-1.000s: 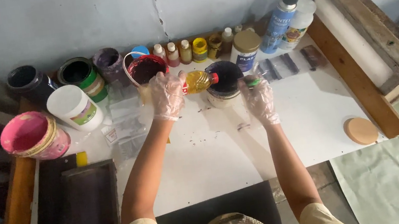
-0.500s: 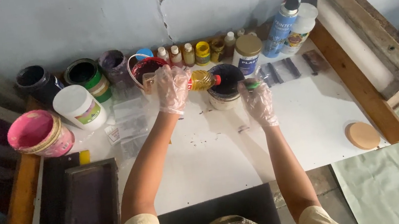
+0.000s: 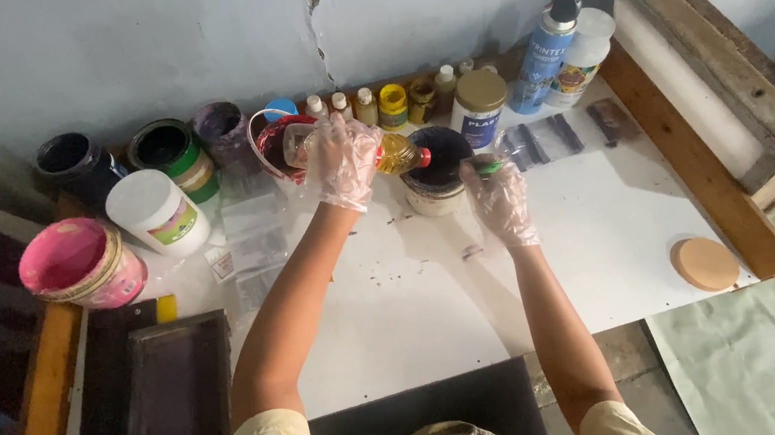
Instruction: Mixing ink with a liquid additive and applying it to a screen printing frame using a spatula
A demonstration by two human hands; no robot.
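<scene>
A clear bottle of yellow liquid (image 3: 391, 153) is gripped in the gloved left hand (image 3: 345, 161) and tipped nearly flat, its red neck over a dark open tub (image 3: 435, 177) near the white table's (image 3: 401, 316) back edge. The gloved right hand (image 3: 500, 200) is closed on a small green-tipped tool (image 3: 485, 168) at the tub's rim. Liquid could overshoot onto the table if the bottle is tipped further.

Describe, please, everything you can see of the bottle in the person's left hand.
The bottle is small, clear plastic, part filled with yellow-orange liquid, with a red neck end. It lies tipped almost flat, its mouth over the dark-filled tub. The gloved left hand wraps its rear half, hiding the base.
</scene>
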